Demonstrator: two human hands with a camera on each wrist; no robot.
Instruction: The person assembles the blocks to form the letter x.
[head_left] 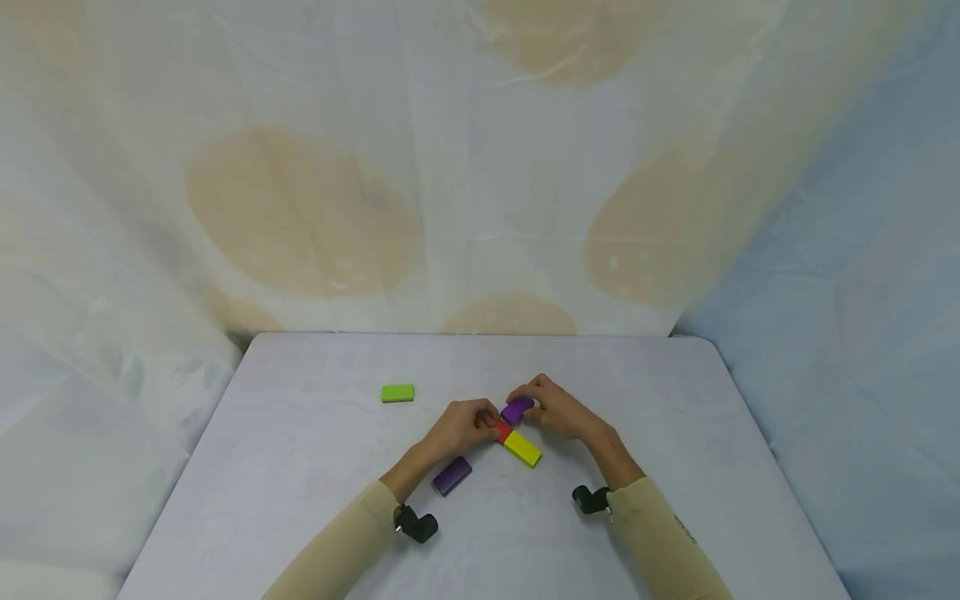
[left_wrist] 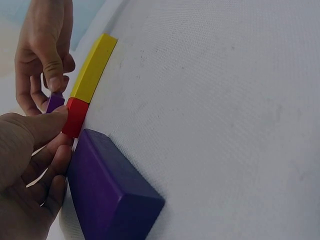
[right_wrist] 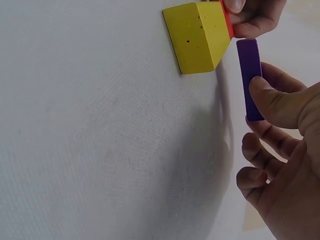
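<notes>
Both hands at the block row, frame centre.
My right hand (head_left: 558, 410) pinches a purple block (head_left: 517, 409) — my left hand (head_left: 463, 426) pinches the red block (head_left: 502, 431) (touching the yellow block (head_left: 522, 448)).

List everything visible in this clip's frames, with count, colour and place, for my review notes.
green block: 1, green, lying apart at the table's far left.
purple block on table: 1, purple, flat beside the left forearm.
held purple block: 1, purple, pinched by the right hand.
red block: 1, red, touching the yellow block's end.
yellow block: 1, yellow, flat between the hands.
table: 1, pale grey.
backdrop cloth: 1, white with tan patches.
left hand: grip on the red block.
right hand: grip on the held purple block.
</notes>
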